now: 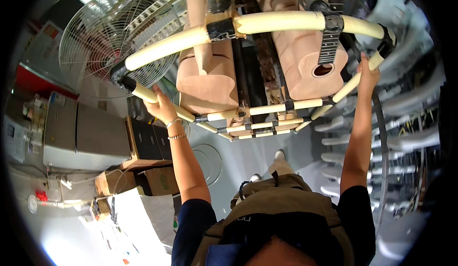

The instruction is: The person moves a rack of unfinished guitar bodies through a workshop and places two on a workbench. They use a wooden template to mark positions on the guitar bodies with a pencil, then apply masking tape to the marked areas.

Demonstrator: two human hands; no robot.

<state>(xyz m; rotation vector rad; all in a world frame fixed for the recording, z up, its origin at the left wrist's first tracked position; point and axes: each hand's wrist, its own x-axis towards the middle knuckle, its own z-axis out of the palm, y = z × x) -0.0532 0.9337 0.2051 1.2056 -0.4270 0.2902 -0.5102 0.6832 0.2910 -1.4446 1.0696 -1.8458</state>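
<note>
Both my arms reach forward to a cart frame (281, 22) of cream padded tubes, joined with black tape. My left hand (162, 106) is closed round its left side tube, below the taped corner. On the opposite side my right hand (368, 76) grips the right side tube. Within the frame stand rows of unfinished pale wooden guitars. The nearest left guitar body (206, 93) has a plain face toward me. The nearest right guitar (305, 81) shows a round sound hole, and a dark fretted neck (328, 46) overlaps it. Guitars farther back are partly hidden.
A large wire-caged fan (112, 42) stands close to the cart's left side. Beyond it are a grey refrigerator (88, 127), a dark-fronted drawer cabinet (148, 137) and cardboard boxes (157, 180). Along the right runs a rack with grey padded arms (343, 158). Grey floor (238, 156) lies below.
</note>
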